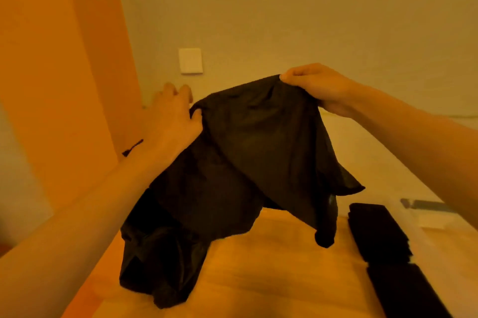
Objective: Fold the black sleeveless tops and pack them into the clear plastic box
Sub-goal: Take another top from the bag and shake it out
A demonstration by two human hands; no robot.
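A black sleeveless top hangs lifted above the wooden table. My right hand pinches its upper edge at the top right. My left hand holds the other upper corner, the thumb tucked into the fabric and the fingers spread. The lower part of the cloth trails down to a crumpled black pile on the table at the left. Two folded black tops lie in a row at the right. The clear plastic box is only faintly visible behind them at the right edge.
An orange wall or door panel stands at the left. The pale wall behind carries a white switch plate. The table's left edge runs diagonally below my left forearm.
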